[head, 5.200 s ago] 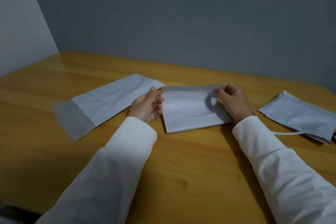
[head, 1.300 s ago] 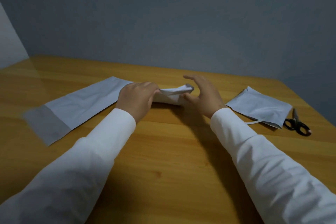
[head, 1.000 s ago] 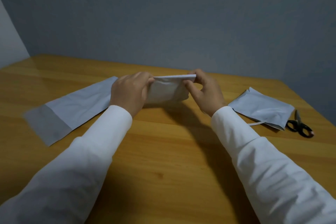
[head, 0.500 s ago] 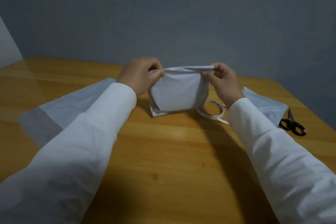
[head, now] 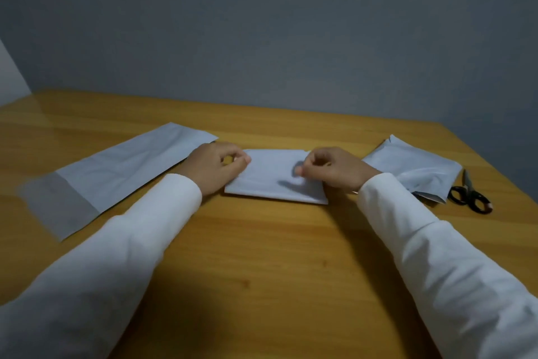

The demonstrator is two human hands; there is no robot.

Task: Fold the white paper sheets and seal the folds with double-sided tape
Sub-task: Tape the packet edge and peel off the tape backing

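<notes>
A folded white paper sheet (head: 276, 176) is laid flat on the wooden table (head: 262, 256), a little beyond its middle, its long edges running left to right; its left end is covered by the left hand (head: 214, 168) and its right end by the right hand (head: 334, 170); the left hand is seen with fingers curled and thumb and fingertips brought together at the sheet's left edge, though whether the paper is actually pinched cannot be told; the right hand is likewise curled, its fingertips pressed down on the sheet's right part, and a true grip cannot be confirmed there either; both forearms are clothed in white sleeves (head: 139, 242) that reach in from the near edge.

To the left of the folded sheet, just beside the left hand, a long white paper sheet (head: 116, 172) is spread flat and slanted, with a darker grey band at its near left end; to the right, close behind the right wrist, a crumpled stack of folded papers (head: 419, 169) is set; just right of that stack, black-handled scissors (head: 470, 197) are laid near the table's right edge; behind the table a plain grey wall (head: 262, 23) is seen.
</notes>
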